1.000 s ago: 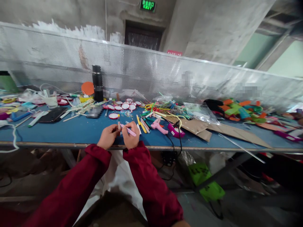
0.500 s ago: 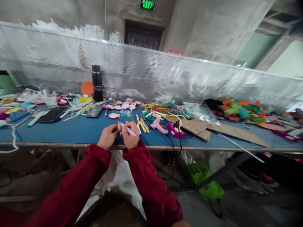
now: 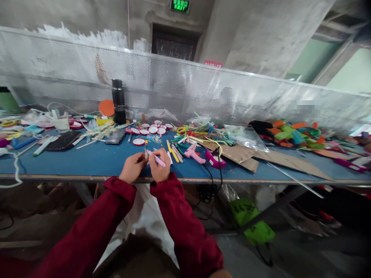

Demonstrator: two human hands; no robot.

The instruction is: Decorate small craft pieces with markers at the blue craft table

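Both my hands rest at the near edge of a blue table (image 3: 95,160). My left hand (image 3: 132,168) pinches a small thin stick (image 3: 145,149) that stands upright, with an orange tip on top. My right hand (image 3: 160,166) is closed round a pink pen (image 3: 156,159), whose tip points left toward the stick. Both sleeves are dark red. Yellow and white markers (image 3: 174,153) lie just beyond my right hand.
A pink glue gun (image 3: 193,154) and a magenta tool (image 3: 215,160) with a black cord lie to the right. Red-rimmed round discs (image 3: 153,130), a black flask (image 3: 118,101), a black phone (image 3: 63,140), cardboard sheets (image 3: 278,160) and a perforated metal screen (image 3: 185,90) are farther back.
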